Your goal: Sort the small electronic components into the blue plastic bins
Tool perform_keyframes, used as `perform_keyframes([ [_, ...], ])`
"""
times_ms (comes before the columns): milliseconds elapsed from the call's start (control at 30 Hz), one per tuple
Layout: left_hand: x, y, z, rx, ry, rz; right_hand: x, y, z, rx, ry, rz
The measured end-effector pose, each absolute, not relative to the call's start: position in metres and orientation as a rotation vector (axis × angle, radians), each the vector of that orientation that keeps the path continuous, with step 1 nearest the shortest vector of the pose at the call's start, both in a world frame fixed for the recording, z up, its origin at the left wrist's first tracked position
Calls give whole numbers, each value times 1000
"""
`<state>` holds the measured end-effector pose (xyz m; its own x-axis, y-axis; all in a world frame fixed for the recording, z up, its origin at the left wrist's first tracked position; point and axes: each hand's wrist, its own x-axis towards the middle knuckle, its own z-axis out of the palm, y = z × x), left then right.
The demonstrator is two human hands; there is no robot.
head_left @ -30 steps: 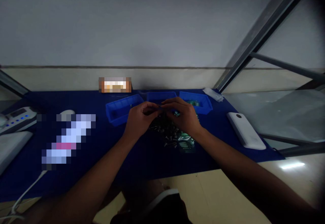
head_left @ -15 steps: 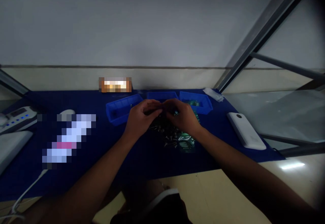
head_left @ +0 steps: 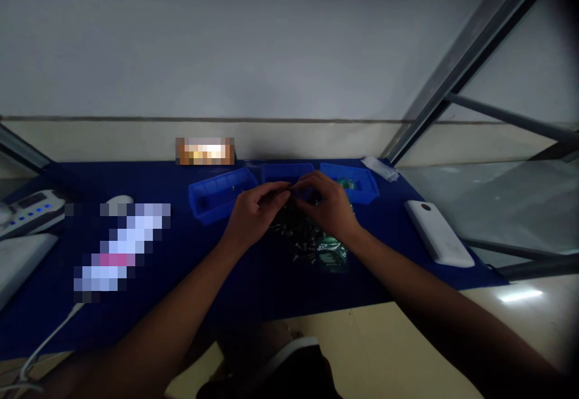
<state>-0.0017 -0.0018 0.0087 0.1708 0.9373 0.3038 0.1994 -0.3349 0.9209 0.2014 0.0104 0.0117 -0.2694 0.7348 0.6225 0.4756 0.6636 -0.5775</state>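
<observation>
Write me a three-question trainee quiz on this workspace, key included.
1. True or false: the white slab-shaped device with a dark round spot lies to the right of the loose metal screws.
2. How many open blue plastic bins stand on the dark blue cloth? A) two B) three C) four
3. Fill in: the bin with green plastic packaging inside is nearest the person's bare ____ hand.
Key: 1 true; 2 B; 3 right.
</observation>
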Motion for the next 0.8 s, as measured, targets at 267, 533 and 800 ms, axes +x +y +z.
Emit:
perform_keyframes([
  [267,-7,6,0,1611,1106,1280,201,8,14,-855,-1978,320],
  [533,-5,3,5,1717,1177,1295,202,11,12,-948,-1993,327],
  [800,-3,-6,14,1935,1316,1309,202,12,7,-1040,-2037,326],
])
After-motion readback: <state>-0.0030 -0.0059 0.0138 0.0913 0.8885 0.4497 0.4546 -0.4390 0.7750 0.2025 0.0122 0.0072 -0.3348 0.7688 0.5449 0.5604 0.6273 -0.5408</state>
